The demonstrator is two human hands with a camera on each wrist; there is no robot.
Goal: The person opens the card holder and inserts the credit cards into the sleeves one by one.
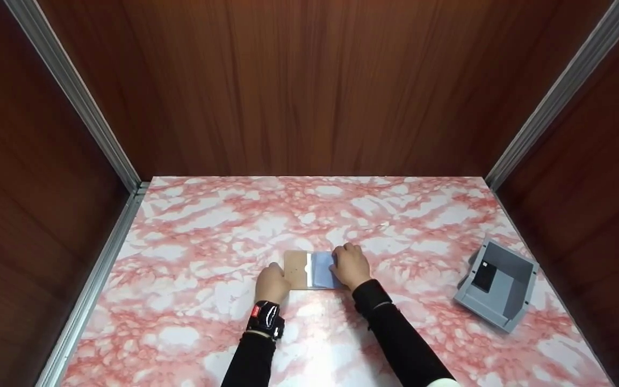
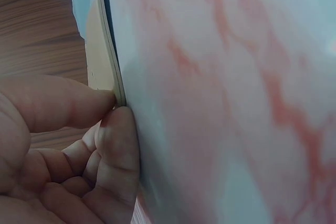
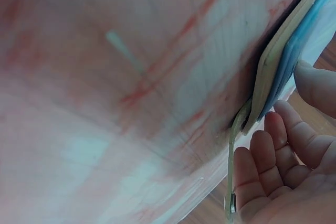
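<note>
A thin tan board (image 1: 297, 269) lies flat on the pink marble table (image 1: 207, 231), with a light blue sheet (image 1: 321, 270) over its right half. My left hand (image 1: 276, 273) is at the board's left edge. In the left wrist view this left hand (image 2: 113, 106) pinches the board's edge (image 2: 102, 56) between thumb and forefinger. My right hand (image 1: 344, 260) covers the sheet's right end. In the right wrist view its thumb (image 3: 315, 85) rests on the blue sheet (image 3: 294, 51) and its fingers (image 3: 281, 129) curl at the board's edge, beside a thin metal strip (image 3: 233, 166).
A grey open bin (image 1: 497, 290) holding a black item (image 1: 485, 276) sits at the table's right side. Brown wood panels with metal corner rails (image 1: 100, 134) wall in the table on three sides.
</note>
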